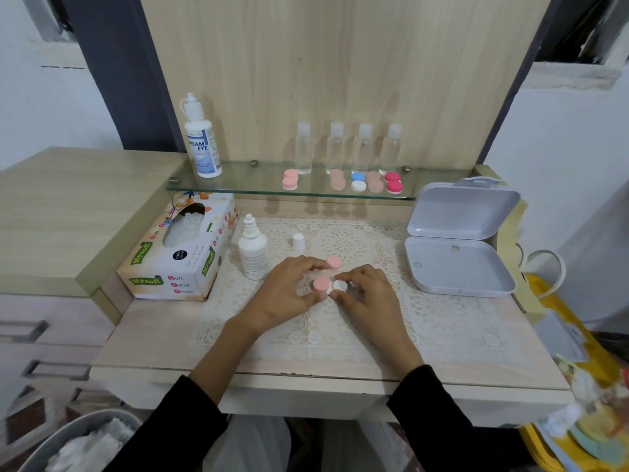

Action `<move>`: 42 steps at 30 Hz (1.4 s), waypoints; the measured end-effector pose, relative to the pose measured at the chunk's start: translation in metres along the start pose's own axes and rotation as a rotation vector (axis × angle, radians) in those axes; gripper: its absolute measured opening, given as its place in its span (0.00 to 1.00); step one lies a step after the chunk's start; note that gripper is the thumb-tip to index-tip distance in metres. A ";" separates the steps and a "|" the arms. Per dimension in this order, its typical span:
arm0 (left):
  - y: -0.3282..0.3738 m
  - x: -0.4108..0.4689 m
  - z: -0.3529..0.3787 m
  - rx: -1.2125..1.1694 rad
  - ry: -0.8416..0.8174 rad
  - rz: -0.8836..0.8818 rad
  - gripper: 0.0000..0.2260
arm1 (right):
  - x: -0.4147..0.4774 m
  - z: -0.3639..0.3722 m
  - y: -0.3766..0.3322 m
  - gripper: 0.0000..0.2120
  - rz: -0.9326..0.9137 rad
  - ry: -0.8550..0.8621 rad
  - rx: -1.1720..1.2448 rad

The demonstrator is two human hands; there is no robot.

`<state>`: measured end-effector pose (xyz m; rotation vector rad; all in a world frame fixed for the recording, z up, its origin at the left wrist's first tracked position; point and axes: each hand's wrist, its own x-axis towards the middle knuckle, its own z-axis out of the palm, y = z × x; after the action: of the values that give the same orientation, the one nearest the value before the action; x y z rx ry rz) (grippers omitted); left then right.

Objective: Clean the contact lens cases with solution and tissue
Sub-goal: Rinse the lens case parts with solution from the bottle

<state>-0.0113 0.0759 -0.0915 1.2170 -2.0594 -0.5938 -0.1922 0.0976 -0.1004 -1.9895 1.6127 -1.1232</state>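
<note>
We see the small white plastic contact lens case (339, 285) lying on the cream lace mat (425, 318) in the middle of the pale wooden surface (163, 342). Its left well is covered by a round pink lid (321, 284) and its right well is open. The left hand (289, 291) curls round the lidded side of the case, thumb in front and fingers behind, while the right hand (369, 294) pinches the open well between forefinger and thumb, so both hands are clamped on the case, close together. Just behind the case lies a loose pink screw lid (335, 263), at the tip of the left forefinger. Left of the case stands a small white plastic solution bottle (253, 257), uncapped, and its little white cap (298, 241) stands upright behind the case. Further left of the case sits the printed cardboard tissue box (180, 260). Well right of the case, a pale grey hinged plastic box (459, 267) lies open. Behind and above the case, a glass shelf (238, 185) carries a large white bottle (203, 144), four clear bottles (304, 148) and spare lens cases (290, 180) in pink, beige, blue-and-white and red.
</note>
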 end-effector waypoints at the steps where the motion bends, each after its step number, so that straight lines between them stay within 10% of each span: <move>1: -0.001 0.000 0.001 0.029 0.021 -0.007 0.19 | 0.000 0.000 0.000 0.10 0.002 -0.001 -0.001; 42: 0.006 0.001 0.011 0.145 0.058 0.014 0.09 | 0.002 0.002 0.006 0.10 0.006 -0.018 0.082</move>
<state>-0.0234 0.0785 -0.0944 1.2850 -2.0906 -0.4036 -0.1947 0.0931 -0.1052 -1.9367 1.5374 -1.1468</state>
